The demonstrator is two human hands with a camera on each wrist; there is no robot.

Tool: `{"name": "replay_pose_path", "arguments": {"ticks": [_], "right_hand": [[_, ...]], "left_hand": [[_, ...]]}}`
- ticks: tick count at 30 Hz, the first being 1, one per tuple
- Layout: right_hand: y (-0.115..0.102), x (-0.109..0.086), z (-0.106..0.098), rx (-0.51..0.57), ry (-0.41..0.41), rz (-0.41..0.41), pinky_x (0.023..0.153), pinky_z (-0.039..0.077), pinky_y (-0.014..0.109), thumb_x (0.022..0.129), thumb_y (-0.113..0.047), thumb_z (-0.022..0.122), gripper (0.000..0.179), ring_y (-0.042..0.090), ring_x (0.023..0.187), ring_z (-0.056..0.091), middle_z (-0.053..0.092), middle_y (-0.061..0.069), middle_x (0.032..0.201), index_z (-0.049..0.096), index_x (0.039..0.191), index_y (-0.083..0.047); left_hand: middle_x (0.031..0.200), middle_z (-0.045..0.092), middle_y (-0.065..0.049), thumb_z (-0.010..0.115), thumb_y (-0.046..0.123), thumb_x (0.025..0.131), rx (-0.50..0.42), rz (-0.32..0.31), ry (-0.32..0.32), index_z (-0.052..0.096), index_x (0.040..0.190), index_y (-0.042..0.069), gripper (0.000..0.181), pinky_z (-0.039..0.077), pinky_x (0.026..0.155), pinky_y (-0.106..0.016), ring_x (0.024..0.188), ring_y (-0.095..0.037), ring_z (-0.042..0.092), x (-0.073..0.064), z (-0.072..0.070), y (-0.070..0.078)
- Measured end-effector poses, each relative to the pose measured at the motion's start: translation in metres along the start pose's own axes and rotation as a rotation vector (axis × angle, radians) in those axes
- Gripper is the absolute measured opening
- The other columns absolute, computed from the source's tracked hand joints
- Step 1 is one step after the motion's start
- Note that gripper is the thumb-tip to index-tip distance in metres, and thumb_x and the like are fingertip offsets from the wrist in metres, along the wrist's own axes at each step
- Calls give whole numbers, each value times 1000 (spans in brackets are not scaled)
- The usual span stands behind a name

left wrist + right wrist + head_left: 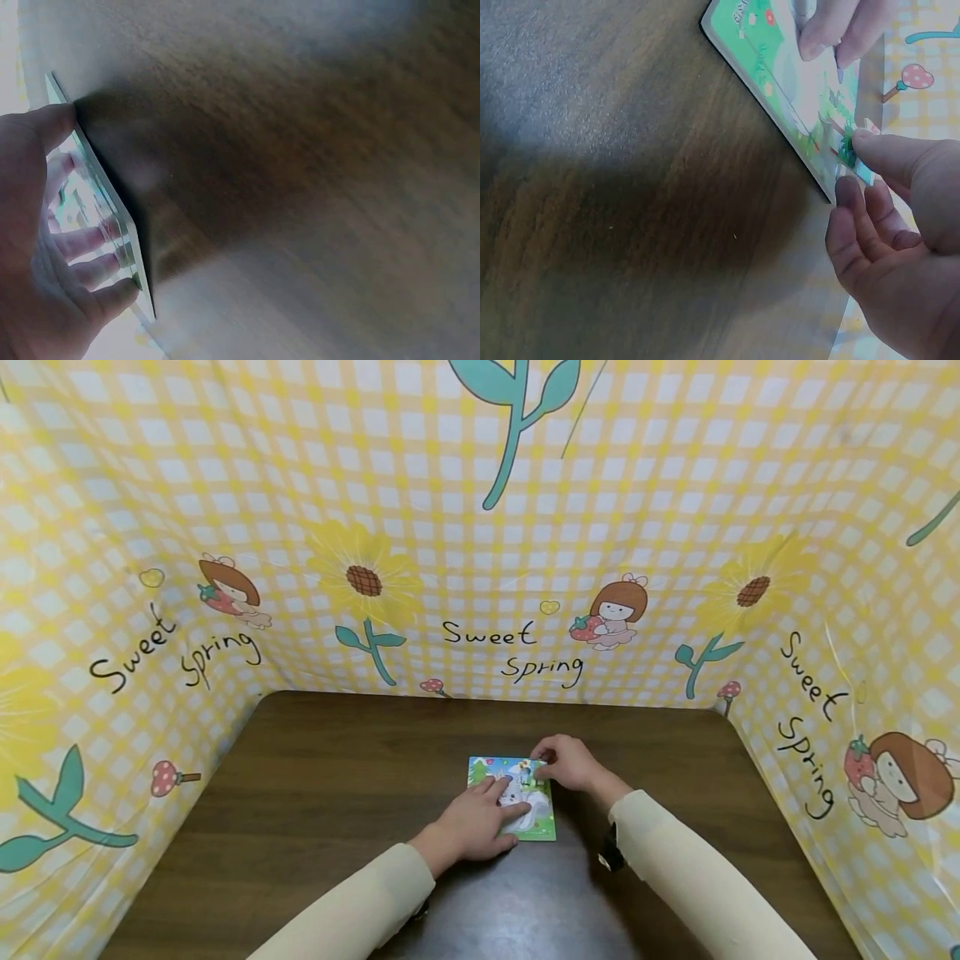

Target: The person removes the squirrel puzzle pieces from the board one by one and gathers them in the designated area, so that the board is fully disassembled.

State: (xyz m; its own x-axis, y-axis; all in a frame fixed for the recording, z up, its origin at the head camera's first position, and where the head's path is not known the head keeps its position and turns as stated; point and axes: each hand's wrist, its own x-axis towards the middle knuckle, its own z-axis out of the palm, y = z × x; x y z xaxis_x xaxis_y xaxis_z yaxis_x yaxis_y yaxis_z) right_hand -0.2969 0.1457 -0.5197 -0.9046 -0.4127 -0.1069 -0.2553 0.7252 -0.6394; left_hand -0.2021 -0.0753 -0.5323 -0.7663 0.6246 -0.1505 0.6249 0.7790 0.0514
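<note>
- Since the corner piece [846, 154] is tilted in a fingertip pinch at the far R corner of the picture board [536, 797], main risk is a slip from the R hand [573, 764]; prob. cause: thin edge, little to hold.
- 2nd risk: board tugged up or scuffed at that corner if piece snags; prob. cause: angled pull or push.
- 3rd risk: board skids or pivots on tabletop [337, 777]; prob. cause: L hand [476, 822] pressing too lightly or sideways.
- R grip: grasping corner piece, thumb on its face, fingers opp.; exact contact betw. piece & board can't tell.
- L grip: unclenched, nothing grasped; fingers spread over board's face, thumb at its near edge.
- Board loc.: flat on tabletop, under L hand; checked cloth [487, 527] stands beyond board's far edge.
- Board cond.: thin, approx. square; green toward near edge, blue along far edge, pale cartoon animal mid-face, partly hidden by L hand. No damage vis.; covered areas not inspected.
- Piece cond.: thin, green foliage print, lt. blue at outer edge; full outline obscured by thumb.
</note>
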Motion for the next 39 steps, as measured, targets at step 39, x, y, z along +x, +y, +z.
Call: {"name": "replay_pose_path", "arguments": {"ticks": [39], "right_hand": [[102,-100,-93,172,138,202,65,54,38,101,-13,66,18,23,83,67,73,13,99,72,112,-1]], "left_hand": [[165,36,-12,59,57,99,-151,-76,36,50,154,31,62,25,119,-65,154,-37,30,-23,7,-21]]}}
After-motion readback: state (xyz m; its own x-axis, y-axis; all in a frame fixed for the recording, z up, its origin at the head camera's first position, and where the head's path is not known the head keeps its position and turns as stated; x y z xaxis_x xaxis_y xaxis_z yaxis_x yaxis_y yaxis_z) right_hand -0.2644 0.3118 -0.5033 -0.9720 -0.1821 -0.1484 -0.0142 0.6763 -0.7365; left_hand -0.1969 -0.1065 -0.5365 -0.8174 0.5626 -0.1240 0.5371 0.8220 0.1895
